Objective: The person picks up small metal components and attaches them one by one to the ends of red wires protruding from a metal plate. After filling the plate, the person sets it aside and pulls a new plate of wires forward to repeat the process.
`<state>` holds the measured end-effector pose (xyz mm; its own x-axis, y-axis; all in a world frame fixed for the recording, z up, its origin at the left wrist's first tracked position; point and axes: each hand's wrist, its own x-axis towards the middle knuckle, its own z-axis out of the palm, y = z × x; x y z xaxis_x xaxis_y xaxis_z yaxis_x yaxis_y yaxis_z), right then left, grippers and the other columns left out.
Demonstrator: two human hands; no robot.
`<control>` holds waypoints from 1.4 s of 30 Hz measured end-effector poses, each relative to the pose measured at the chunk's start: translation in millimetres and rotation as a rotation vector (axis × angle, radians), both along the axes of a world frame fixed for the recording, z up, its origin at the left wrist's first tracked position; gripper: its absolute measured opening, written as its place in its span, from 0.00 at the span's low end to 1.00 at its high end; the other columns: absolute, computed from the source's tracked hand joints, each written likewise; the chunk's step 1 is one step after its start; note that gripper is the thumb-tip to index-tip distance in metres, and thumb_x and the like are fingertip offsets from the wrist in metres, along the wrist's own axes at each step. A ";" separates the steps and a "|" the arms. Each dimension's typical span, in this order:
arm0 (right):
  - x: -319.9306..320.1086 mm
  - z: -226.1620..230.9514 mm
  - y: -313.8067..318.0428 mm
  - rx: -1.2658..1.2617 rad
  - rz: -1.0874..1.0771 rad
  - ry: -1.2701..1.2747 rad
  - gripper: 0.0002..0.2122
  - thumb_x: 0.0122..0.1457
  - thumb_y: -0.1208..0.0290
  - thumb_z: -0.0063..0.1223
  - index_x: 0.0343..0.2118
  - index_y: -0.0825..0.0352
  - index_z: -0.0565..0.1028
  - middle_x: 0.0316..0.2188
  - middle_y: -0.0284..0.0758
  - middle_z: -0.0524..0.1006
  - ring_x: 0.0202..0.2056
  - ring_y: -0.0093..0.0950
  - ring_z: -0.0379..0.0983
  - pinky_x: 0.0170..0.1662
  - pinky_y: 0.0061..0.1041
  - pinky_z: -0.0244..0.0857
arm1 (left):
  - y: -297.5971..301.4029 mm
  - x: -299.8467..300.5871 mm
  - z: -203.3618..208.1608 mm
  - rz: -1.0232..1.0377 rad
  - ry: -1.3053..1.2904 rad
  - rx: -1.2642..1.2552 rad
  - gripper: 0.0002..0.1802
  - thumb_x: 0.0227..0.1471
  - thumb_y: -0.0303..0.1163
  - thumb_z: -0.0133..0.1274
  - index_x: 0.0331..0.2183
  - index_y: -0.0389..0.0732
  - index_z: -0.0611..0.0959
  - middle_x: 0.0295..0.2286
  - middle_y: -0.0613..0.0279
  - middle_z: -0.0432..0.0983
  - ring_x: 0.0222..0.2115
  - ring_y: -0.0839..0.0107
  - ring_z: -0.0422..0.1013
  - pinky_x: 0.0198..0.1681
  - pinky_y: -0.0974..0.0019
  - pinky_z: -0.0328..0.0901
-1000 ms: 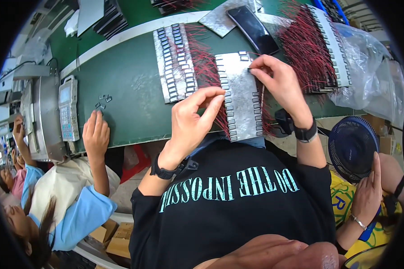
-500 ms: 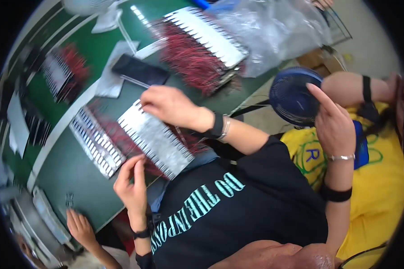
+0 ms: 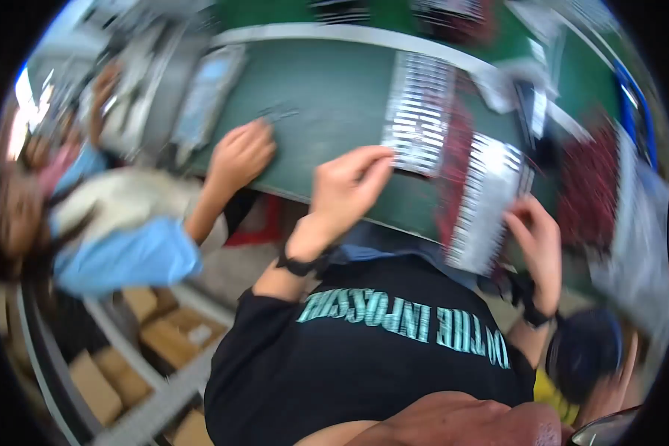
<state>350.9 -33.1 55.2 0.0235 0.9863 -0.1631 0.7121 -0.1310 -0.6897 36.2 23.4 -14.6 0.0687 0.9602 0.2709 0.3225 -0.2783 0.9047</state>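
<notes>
My left hand (image 3: 343,189) is raised by the near left corner of a striped silver plate (image 3: 418,111). Its thumb and forefinger are pressed together; whatever is between them is too small to make out. At the right edge of a second silver plate (image 3: 485,204), toothed along its sides, my right hand (image 3: 537,238) has its thumb and fingers bent together in a pinch. Blur hides what they grip. Thin red wires (image 3: 456,152) stick out between the two plates, lying over the green table (image 3: 334,85).
To the left, a co-worker's hand (image 3: 243,151) rests by small dark pieces (image 3: 279,113) on the table. More red wires (image 3: 589,189) and a clear plastic bag (image 3: 647,223) are on the right. A dark phone (image 3: 528,111) lies beyond. Cardboard boxes (image 3: 175,334) stand low on the left.
The view has swung left, bringing the co-worker and boxes into sight. My right hand has gone from the plate's far end to its right edge. My left hand is now by the striped plate.
</notes>
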 end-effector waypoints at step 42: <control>-61.6 20.5 27.6 0.017 0.140 0.749 0.02 0.69 0.78 0.44 0.41 0.70 0.67 0.35 0.36 0.70 0.35 0.22 0.71 0.47 0.25 0.69 | -8.4 -190.8 -5.8 0.621 0.721 0.087 0.05 0.52 0.31 0.58 0.29 0.40 0.86 0.29 0.57 0.81 0.32 0.56 0.77 0.36 0.57 0.71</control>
